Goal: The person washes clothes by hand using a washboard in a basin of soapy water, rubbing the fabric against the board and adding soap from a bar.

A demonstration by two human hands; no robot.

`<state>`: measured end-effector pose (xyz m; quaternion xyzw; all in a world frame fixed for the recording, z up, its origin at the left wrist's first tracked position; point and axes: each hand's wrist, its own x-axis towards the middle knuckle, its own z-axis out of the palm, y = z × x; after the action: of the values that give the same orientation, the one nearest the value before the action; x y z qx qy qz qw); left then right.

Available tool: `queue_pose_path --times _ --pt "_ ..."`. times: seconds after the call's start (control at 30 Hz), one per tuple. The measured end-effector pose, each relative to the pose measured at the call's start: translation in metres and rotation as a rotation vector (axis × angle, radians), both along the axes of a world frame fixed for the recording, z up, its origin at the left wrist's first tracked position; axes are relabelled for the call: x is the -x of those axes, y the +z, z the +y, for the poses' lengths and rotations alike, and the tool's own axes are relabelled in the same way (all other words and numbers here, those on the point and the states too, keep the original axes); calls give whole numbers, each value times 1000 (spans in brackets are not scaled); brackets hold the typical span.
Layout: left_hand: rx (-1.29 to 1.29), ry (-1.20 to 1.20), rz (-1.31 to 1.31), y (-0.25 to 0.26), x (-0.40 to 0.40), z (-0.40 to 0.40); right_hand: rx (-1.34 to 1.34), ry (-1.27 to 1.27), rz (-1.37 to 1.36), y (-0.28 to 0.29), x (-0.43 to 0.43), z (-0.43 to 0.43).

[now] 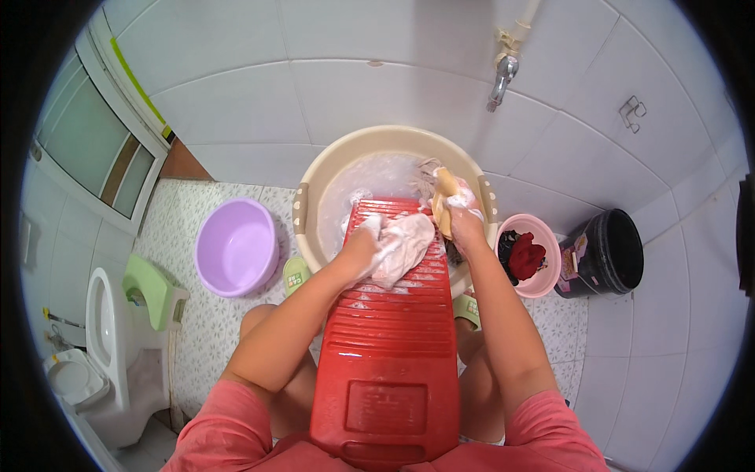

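Note:
A red plastic washboard (392,330) slopes from my lap into a round beige tub (389,134) of sudsy water. My left hand (361,251), covered in foam, holds down a wet pale pink cloth (404,248) on the upper ridges of the board. At the board's right edge, over the tub, my right hand (465,227) grips a yellowish item (442,203) with foam around it; its exact kind is unclear. Just beyond that hand, a bunched greyish-beige cloth (427,174) lies partly in the water.
A purple basin (236,248) stands to the left, near a green plastic stool (150,292) and a white toilet (106,318). On the right are a pink basin (554,253) with dark and red clothes (527,256), and a black bucket (607,253). A metal tap (502,82) juts from the tiled wall.

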<state>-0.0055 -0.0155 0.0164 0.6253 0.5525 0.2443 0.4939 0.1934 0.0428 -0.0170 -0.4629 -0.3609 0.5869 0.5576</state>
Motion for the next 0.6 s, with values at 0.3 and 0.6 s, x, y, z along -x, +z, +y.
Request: queue_pose_path --times 0.3,0.6 --pt "-89 -90 642 18 42 -18 -753 105 -988 25 50 -39" --pt "-14 -150 331 -5 47 -3 -111 302 -1328 -68 46 6"
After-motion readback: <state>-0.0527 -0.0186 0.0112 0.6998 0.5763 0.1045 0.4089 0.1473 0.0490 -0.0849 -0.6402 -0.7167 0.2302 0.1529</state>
